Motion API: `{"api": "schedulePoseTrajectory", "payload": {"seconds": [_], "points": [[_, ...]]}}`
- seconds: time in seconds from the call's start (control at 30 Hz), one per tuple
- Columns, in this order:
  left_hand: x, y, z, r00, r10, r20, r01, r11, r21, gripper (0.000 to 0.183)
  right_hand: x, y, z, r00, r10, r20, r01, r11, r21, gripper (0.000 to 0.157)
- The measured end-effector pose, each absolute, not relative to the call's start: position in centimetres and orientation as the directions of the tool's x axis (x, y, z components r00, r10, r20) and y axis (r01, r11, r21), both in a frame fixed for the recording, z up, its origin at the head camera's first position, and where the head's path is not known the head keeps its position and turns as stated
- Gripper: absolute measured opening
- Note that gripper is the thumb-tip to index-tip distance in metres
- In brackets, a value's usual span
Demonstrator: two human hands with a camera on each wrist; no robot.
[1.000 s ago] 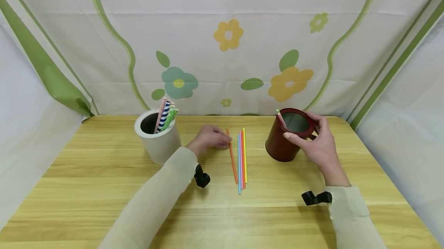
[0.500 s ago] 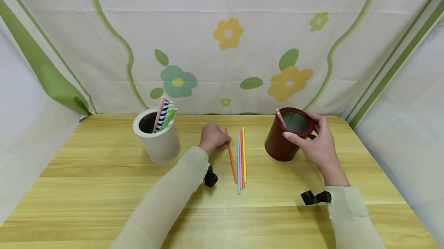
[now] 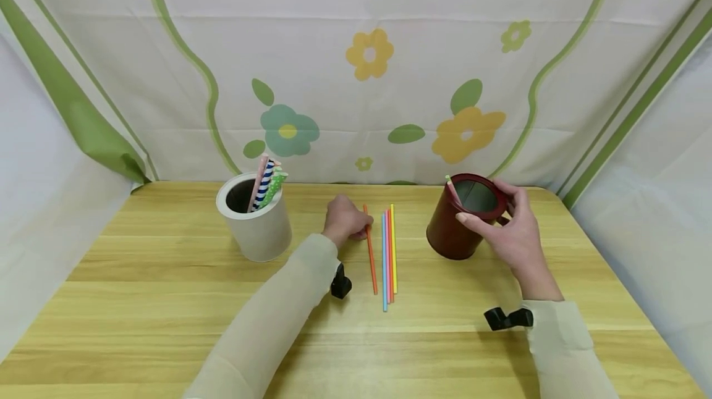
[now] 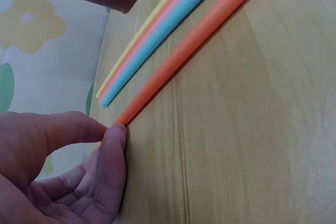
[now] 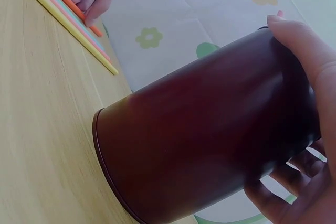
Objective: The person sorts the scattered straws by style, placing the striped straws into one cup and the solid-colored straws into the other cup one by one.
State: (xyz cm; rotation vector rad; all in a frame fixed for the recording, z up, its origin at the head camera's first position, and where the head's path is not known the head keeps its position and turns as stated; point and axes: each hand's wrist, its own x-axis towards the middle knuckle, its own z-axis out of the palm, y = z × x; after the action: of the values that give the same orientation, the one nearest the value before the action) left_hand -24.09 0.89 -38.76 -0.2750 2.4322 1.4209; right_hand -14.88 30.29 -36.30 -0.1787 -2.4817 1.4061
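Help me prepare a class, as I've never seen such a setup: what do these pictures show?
No machine here: a person works bare-handed. One head-worn camera looks forward and down; another on each wrist watches close up. On the wood-grained table stand a white container with patterned sticks and a dark red container; four coloured sticks lie between them. The left grip pinches an orange stick near its far end; the right grip holds the dark red container near its rim.
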Motion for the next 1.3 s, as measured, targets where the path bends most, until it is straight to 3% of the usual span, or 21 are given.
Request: {"api": "schedulePoseTrajectory", "payload": {"seconds": [0.37,0.7,0.93,1.3], "points": [[-24.7,0.6,-40.3,-0.949,0.034,-0.313,-0.25,0.522,0.815,0.029,-14.8,30.4,-36.3,-0.953,0.244,0.179,-0.024,0.527,-0.849,0.097],[-24.1,0.4,-39.9,-0.94,0.02,-0.339,-0.29,0.473,0.832,0.036,-14.9,30.5,-36.5,-0.954,0.24,0.181,-0.029,0.524,-0.851,0.098],[-23.7,0.4,-38.7,-0.93,0.009,-0.367,-0.323,0.457,0.829,0.025,-14.9,30.5,-36.4,-0.954,0.244,0.173,-0.023,0.515,-0.857,0.099],[-23.6,0.4,-37.3,-0.941,0.06,-0.333,-0.271,0.457,0.847,0.018,-15.1,30.7,-36.6,-0.956,0.235,0.174,-0.031,0.511,-0.859,0.099]]}}
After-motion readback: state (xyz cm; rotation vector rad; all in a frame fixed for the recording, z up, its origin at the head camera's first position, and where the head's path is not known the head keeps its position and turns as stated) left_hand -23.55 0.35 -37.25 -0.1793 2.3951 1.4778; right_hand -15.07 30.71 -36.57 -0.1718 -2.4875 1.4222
